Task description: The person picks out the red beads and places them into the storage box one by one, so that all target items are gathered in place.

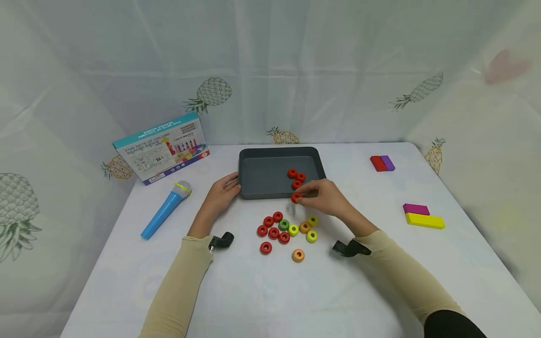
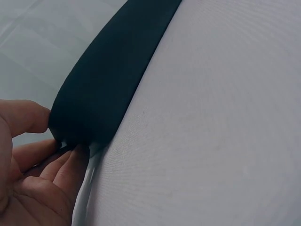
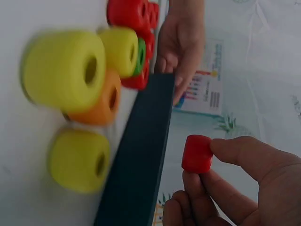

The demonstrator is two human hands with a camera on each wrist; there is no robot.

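A dark grey tray [image 1: 262,176] sits mid-table with three red rings [image 1: 297,178] inside at its right. My right hand [image 1: 323,196] pinches a red ring [image 1: 296,197] at the tray's near rim; in the right wrist view that red ring [image 3: 197,153] sits between thumb and fingertips beside the tray wall [image 3: 141,155]. My left hand [image 1: 221,193] holds the tray's near-left corner; the left wrist view shows its fingers [image 2: 61,165] curled against the tray edge [image 2: 99,94]. Several loose rings [image 1: 284,230] in red, green, yellow and orange lie in front of the tray.
A blue toy microphone [image 1: 165,209] lies at the left, a printed box [image 1: 162,148] behind it. Red and purple blocks [image 1: 382,163] sit far right, magenta and yellow blocks [image 1: 422,217] nearer right. A pineapple-print curtain surrounds the table.
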